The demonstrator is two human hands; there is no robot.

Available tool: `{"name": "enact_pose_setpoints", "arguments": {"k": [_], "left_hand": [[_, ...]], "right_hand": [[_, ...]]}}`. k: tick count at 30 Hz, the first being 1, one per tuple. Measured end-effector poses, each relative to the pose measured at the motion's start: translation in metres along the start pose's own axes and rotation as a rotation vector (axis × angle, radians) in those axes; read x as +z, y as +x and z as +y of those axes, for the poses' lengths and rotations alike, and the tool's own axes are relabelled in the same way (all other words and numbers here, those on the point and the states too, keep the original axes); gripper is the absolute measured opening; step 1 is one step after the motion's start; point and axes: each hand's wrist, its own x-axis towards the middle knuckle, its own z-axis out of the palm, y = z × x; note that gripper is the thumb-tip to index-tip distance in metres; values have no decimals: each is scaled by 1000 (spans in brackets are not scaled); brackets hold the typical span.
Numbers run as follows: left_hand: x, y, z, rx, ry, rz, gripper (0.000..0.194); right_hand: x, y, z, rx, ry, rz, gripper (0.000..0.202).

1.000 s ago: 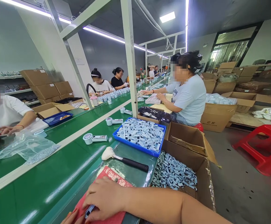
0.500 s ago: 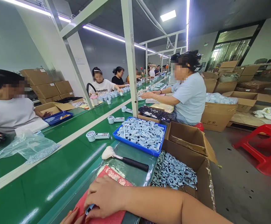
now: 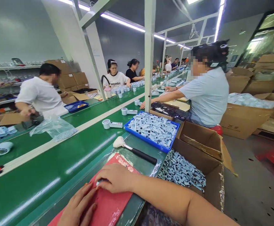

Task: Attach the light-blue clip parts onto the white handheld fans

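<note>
My right hand [image 3: 114, 178] is closed around a small light-blue plastic piece [image 3: 101, 181] on a red mat [image 3: 113, 208]. Fingers cover most of that piece. Beside it, my left hand [image 3: 79, 204] lies with its fingers stretched out over the mat, close to the right fingertips. Beyond the mat rests a hammer [image 3: 143, 155] with a black grip and a pale wrapped head. Past the hammer stands a blue tray [image 3: 148, 141] heaped with light-blue plastic handle pieces [image 3: 152, 127].
Round-headed blue-and-white assemblies [image 3: 112, 124] sit along the green conveyor belt [image 3: 80, 157]. To my right, an open cardboard box [image 3: 198, 146] contains many handle pieces. A white post [image 3: 149, 62] rises behind the tray. Co-workers sit on both sides; a plastic bag [image 3: 53, 127] lies across the belt.
My view has swung left, and more of my left hand shows. My right hand still grips the piece on the mat. The co-worker at right has lowered and stretched an arm toward the belt.
</note>
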Motion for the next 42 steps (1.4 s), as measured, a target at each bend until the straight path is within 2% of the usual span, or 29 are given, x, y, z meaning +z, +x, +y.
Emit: {"name": "enact_pose_setpoints", "arguments": {"k": [3, 6, 8, 10, 12, 14, 19, 21, 24, 27, 29, 31, 33, 36, 39, 42], "left_hand": [[-17, 7, 30, -126, -14, -87, 39], [-27, 13, 58, -272, -138, -183, 37], [-29, 16, 63, -356, -282, -210, 37], [-35, 19, 57, -445, -357, -200, 40], [-49, 20, 41, -539, -324, -175, 42], [-74, 17, 15, -631, -225, -145, 43], [-157, -15, -84, -919, 185, -77, 38], [-182, -33, -116, -1040, 330, -80, 36], [-201, -54, -139, -1156, 428, -138, 29], [-204, -63, -144, -1155, 443, -190, 47], [-202, -64, -145, -1108, 470, -198, 61], [-198, -59, -139, -1030, 504, -228, 74], [-189, -47, -117, -909, 486, -222, 74], [-164, -17, -53, -670, 342, -222, 49], [-123, 15, 16, -413, 187, -274, 32], [-84, 36, 60, -288, 132, -346, 25]], "right_hand": [[0, -7, -3, 34, -41, 19, 4], [6, -15, 0, 71, 12, 64, 20], [14, -17, 7, 98, 43, 96, 23], [21, -17, 16, 106, 62, 117, 29], [26, -17, 22, 120, 15, 139, 35], [27, -20, 23, 136, -43, 159, 42], [30, -24, 23, 161, -28, 194, 46], [30, -24, 29, 167, 14, 176, 43], [22, -28, 37, 96, 112, 87, 36], [6, -35, 39, 51, 182, 13, 34], [-2, -36, 37, 96, 155, -1, 30], [-5, -34, 35, 156, 100, -6, 23], [-6, -30, 33, 185, 54, -17, 16], [-11, -27, 26, 210, 71, 0, 14], [-27, -31, 15, 211, 253, 140, 19], [-43, -37, 2, 128, 389, 211, 20]]}}
